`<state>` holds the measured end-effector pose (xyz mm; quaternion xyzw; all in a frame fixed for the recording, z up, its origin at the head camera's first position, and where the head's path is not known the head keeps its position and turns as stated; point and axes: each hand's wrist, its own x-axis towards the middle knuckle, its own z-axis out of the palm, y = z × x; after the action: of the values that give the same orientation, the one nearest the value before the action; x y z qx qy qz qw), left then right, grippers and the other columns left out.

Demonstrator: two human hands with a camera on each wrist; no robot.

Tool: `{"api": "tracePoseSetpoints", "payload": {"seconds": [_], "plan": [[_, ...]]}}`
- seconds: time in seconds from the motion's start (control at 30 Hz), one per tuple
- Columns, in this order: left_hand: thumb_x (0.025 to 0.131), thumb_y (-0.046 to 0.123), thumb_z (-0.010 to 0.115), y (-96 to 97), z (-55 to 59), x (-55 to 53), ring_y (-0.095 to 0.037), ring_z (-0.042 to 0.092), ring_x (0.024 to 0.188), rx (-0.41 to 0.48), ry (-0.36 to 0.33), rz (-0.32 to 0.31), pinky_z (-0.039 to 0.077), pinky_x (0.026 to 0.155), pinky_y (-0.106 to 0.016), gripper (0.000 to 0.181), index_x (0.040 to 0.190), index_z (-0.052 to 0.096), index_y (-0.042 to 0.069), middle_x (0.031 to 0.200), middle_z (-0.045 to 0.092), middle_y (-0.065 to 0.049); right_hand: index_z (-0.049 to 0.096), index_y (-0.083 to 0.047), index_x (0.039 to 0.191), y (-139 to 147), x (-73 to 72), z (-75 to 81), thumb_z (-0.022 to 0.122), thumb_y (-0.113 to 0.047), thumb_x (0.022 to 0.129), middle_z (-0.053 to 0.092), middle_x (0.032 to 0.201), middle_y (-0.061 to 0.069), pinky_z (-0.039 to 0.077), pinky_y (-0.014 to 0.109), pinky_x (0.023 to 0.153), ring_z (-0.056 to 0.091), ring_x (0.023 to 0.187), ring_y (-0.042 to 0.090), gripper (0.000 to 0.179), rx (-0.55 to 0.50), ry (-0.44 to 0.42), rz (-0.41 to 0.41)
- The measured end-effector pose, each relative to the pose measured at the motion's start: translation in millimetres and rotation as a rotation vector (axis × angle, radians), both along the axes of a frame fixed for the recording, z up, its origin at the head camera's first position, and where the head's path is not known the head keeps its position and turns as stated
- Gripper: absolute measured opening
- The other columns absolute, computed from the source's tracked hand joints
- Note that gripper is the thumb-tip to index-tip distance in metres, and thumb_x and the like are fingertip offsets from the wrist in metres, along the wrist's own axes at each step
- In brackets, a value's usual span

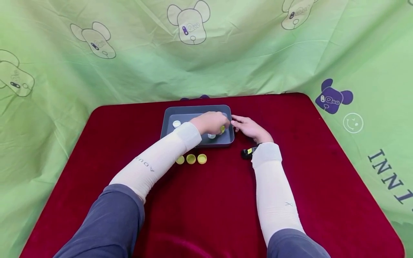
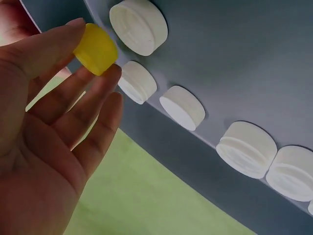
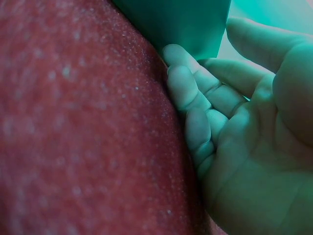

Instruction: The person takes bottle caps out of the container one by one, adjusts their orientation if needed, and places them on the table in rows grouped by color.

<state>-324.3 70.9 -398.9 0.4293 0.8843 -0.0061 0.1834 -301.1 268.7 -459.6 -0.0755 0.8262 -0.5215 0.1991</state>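
Note:
Between thumb and fingertips my left hand pinches a yellow bottle cap, above the right part of a dark grey tray. Several white caps lie in the tray along its edge in the left wrist view; in the head view a white cap sits at the tray's left, and another shows below the hand. My right hand rests beside the tray's right wall, fingers loosely bent, fingertips right at the wall, holding nothing.
Three yellow caps lie in a row on the red cloth in front of the tray, the leftmost partly behind my left sleeve. A black device is at my right wrist. Green printed curtains stand behind the table.

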Motion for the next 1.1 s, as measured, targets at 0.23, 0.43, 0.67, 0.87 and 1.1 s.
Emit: {"api": "tracePoseSetpoints", "payload": {"seconds": [0.23,0.43,0.67,0.87,1.1], "plan": [[0.09,0.014,0.067,-6.8,7.7,5.1,-0.018,0.059,0.097,0.06,0.043,-0.029,0.049,0.087,-0.036,0.027,0.117,0.07,0.014,0.109,0.065,-0.001,0.033,-0.015,0.153,-3,0.1,2.7,0.048,-0.035,0.103,0.055,0.097,0.017,0.031,0.042,0.1,0.052,0.098,0.031,0.056,0.011,0.002,0.001],[0.09,0.017,0.068,-14.0,10.6,12.1,-0.019,0.058,0.102,0.075,0.075,-0.036,0.048,0.09,-0.039,0.031,0.122,0.068,0.014,0.113,0.065,-0.002,0.033,-0.013,0.153,-3,1.2,3.3,0.049,-0.034,0.103,0.055,0.095,0.016,0.032,0.042,0.1,0.052,0.097,0.029,0.057,0.023,0.011,-0.003],[0.093,0.017,0.065,-26.0,8.7,23.0,-0.017,0.057,0.111,0.141,0.103,-0.065,0.046,0.096,-0.037,0.032,0.124,0.068,0.011,0.12,0.064,-0.003,0.031,-0.011,0.153,-3,3.4,2.3,0.048,-0.034,0.103,0.056,0.094,0.016,0.032,0.042,0.101,0.052,0.096,0.028,0.057,0.034,0.014,0.009],[0.093,0.016,0.063,-34.3,8.7,28.6,-0.017,0.059,0.11,0.182,0.126,-0.075,0.046,0.095,-0.035,0.029,0.122,0.069,0.012,0.119,0.064,-0.003,0.032,-0.011,0.153,-3,2.9,1.5,0.049,-0.034,0.103,0.055,0.093,0.016,0.032,0.042,0.101,0.052,0.096,0.028,0.057,0.035,0.023,-0.003],[0.094,0.017,0.062,-41.4,6.6,33.0,-0.015,0.059,0.108,0.204,0.147,-0.064,0.047,0.093,-0.033,0.028,0.121,0.069,0.014,0.117,0.064,-0.001,0.032,-0.01,0.153,-3,0.9,0.9,0.048,-0.033,0.103,0.055,0.095,0.019,0.031,0.042,0.1,0.052,0.097,0.03,0.057,0.046,0.027,0.014]]}}
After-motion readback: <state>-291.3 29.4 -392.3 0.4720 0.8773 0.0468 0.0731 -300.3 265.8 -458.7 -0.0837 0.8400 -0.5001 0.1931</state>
